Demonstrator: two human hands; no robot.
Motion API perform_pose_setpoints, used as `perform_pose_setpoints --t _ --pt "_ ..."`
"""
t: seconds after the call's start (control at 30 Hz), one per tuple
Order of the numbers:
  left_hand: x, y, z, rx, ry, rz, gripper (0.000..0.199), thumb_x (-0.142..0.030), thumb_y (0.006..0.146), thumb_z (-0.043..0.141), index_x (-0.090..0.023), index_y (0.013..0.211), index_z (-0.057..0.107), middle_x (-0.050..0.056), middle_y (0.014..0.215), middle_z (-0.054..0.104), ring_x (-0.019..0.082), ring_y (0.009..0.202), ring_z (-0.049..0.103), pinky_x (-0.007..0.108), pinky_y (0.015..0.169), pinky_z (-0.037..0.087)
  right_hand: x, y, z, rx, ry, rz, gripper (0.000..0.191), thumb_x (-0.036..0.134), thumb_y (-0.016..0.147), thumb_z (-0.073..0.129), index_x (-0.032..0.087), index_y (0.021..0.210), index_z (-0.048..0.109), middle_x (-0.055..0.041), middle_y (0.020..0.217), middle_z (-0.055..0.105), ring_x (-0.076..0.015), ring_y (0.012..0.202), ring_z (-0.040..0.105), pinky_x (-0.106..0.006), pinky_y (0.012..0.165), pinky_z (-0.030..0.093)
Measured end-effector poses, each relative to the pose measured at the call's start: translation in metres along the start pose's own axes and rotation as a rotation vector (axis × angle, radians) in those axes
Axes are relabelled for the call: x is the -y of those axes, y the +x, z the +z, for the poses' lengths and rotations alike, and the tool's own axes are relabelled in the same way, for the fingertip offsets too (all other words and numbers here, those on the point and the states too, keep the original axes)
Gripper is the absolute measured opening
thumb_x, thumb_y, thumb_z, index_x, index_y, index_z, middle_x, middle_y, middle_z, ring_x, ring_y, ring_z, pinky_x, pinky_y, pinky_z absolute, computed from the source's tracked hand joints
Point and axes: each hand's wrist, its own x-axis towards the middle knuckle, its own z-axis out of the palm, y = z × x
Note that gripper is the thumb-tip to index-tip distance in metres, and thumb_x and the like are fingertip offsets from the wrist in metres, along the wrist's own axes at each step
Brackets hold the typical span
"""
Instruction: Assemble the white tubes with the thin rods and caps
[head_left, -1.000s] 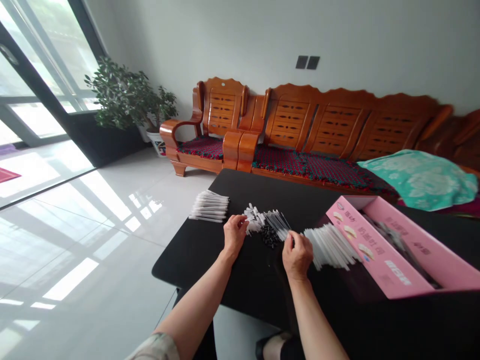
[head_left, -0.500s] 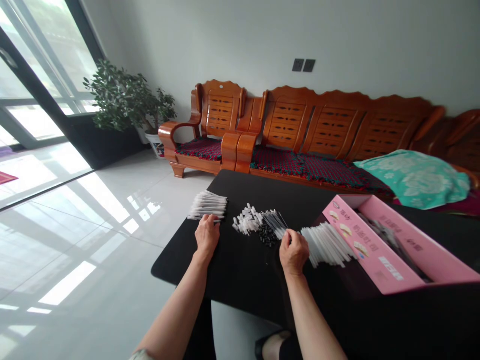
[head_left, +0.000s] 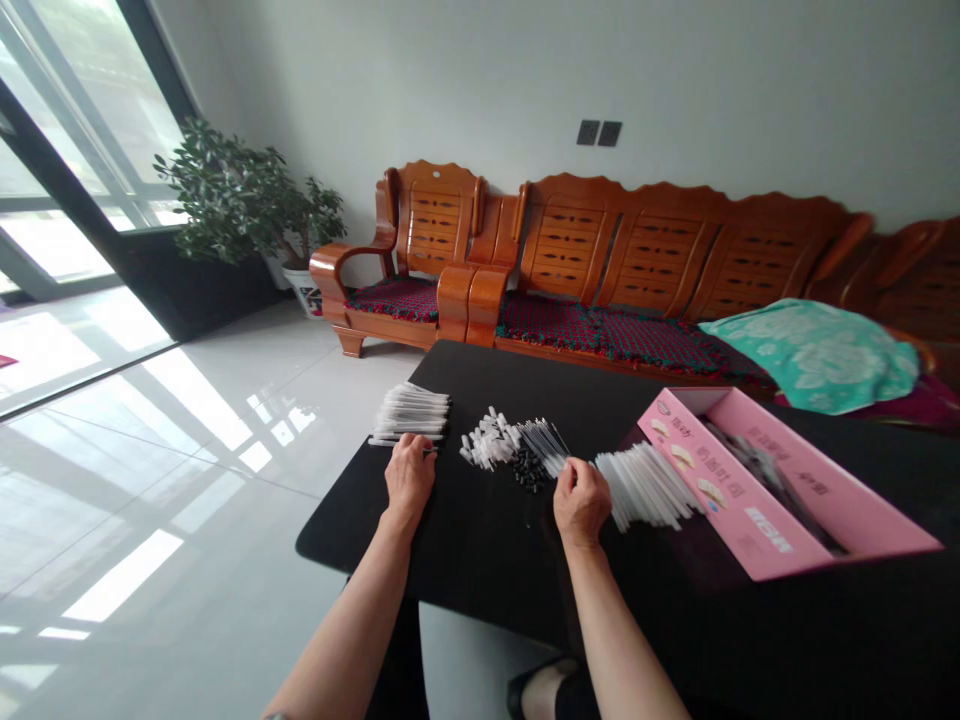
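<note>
Head camera looks down on my two hands, well apart on a black table. My left hand lies at the near end of a neat row of white plastic tubes, its fingers touching them; I cannot tell whether it grips anything. My right hand curls at the edge of a fan of thin clear rods, just beside a loose heap of white tubes, and I cannot tell if it has hold of a rod. Between my hands sit a cluster of small white plastic parts and a pile of small black pieces. Past the heap, an open pink cardboard box rests on the table, with a wooden sofa behind.
</note>
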Motion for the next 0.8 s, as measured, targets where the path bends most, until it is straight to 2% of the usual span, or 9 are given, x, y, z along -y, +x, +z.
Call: perform_pose_setpoints --t 0.33,0.57,0.8 --pt "0.003 -0.013 -0.007 0.062 -0.013 0.045 0.012 -0.025 0.089 0.056 -0.024 0.094 0.067 0.003 0.103 0.062 0.019 0.094 0.060 0.026 0.068 0.041 0.002 0.001 -0.001 -0.004 0.004 -0.003 0.018 0.021 0.091 0.045 0.016 0.086 0.062 -0.0079 0.076 0.065 -0.0204 0.072 0.056 -0.031 0.071 0.039" --pt "0.007 -0.015 -0.014 0.166 0.001 0.172 0.012 -0.030 0.091 0.054 -0.025 0.091 0.065 0.000 0.097 0.065 0.017 0.082 0.063 0.025 0.062 0.037 0.001 0.000 0.000 -0.002 0.012 0.001 0.017 0.020 0.091 0.046 0.016 0.086 0.062 -0.0078 0.076 0.065 -0.0205 0.071 0.056 -0.031 0.070 0.040" --pt "0.002 -0.015 -0.009 0.124 -0.110 0.296 0.021 -0.031 0.094 0.050 -0.029 0.097 0.070 0.000 0.099 0.066 0.017 0.080 0.065 0.025 0.065 0.041 0.001 0.000 0.000 -0.012 0.040 -0.004 0.016 0.020 0.091 0.047 0.016 0.087 0.062 -0.0080 0.077 0.065 -0.0211 0.072 0.057 -0.032 0.071 0.041"
